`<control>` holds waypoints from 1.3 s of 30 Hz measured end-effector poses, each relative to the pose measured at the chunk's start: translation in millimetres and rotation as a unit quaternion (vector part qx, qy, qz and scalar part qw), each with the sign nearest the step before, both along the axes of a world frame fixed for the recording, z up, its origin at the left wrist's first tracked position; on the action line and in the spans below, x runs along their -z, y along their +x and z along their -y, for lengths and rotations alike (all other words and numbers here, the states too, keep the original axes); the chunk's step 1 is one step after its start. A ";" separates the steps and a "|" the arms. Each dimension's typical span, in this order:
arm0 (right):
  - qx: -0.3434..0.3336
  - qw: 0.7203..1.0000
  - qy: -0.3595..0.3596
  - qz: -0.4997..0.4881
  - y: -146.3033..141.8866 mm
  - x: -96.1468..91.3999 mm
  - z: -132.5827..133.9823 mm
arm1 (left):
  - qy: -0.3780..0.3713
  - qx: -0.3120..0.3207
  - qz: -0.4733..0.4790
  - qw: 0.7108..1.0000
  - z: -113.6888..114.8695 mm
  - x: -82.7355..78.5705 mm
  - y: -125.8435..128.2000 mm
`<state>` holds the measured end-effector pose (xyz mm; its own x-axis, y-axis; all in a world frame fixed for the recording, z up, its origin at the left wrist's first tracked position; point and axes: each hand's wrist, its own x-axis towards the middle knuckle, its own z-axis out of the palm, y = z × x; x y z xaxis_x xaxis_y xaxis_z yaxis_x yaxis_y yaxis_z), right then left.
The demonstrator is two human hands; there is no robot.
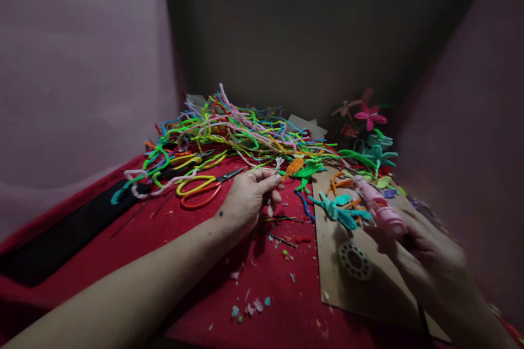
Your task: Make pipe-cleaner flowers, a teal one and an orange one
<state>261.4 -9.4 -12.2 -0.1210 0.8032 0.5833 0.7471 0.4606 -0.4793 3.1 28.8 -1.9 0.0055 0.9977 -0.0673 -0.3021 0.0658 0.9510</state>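
My left hand [251, 196] is closed in a pinch over the middle of the red cloth. From its fingertips stick out an orange pipe-cleaner petal [295, 167] and a small white tuft [279, 163]; their lower ends are hidden by the fingers. At the right, my right hand [429, 253] is wrapped round a pink hot glue gun [379, 204], whose narrow end points away and to the left. Beneath the gun, a teal pipe-cleaner flower [338, 210] and orange pieces [338, 182] lie on a board [333, 278].
A tangled heap of colourful pipe cleaners [245, 131] covers the back. Scissors [198, 191] and yellow-handled pliers [186, 161] lie left of my hand. A black strip [69, 237] is farther left. Finished flowers [370, 115] stand back right; a white ring [355, 260] rests on the board.
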 end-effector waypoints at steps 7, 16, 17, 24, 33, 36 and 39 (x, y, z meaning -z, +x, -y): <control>0.210 0.956 -0.053 0.199 70.7 31.4 4.1 | -0.016 0.010 0.018 1.000 -0.5 -1.4 2.2; 0.178 0.925 -0.145 0.302 102.7 34.4 -1.3 | -0.032 0.013 0.025 0.999 2.0 -3.3 3.7; 0.165 0.923 -0.153 0.311 102.5 29.9 0.2 | -0.034 0.020 0.029 0.999 2.7 -3.1 3.7; 0.021 0.994 -0.097 0.039 11.2 -17.0 8.7 | -0.025 0.099 0.049 0.994 12.5 1.3 8.3; -0.194 0.728 -0.390 -0.530 -75.9 -23.1 -29.8 | -0.033 0.157 0.027 0.987 21.5 0.8 15.2; -0.194 0.730 -0.393 -0.525 -79.7 -22.1 -29.9 | -0.035 0.168 0.004 0.985 24.1 -0.2 16.6; -0.166 0.727 -0.400 -0.533 -80.5 -19.1 -28.4 | -0.031 0.174 -0.030 0.984 26.0 0.0 15.9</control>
<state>180.9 19.0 7.0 -0.2080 0.9667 -0.1493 -0.3344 -0.2138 -0.9179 19.0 2.9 -1.9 0.3405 0.9300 -0.1386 -0.1938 0.2136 0.9575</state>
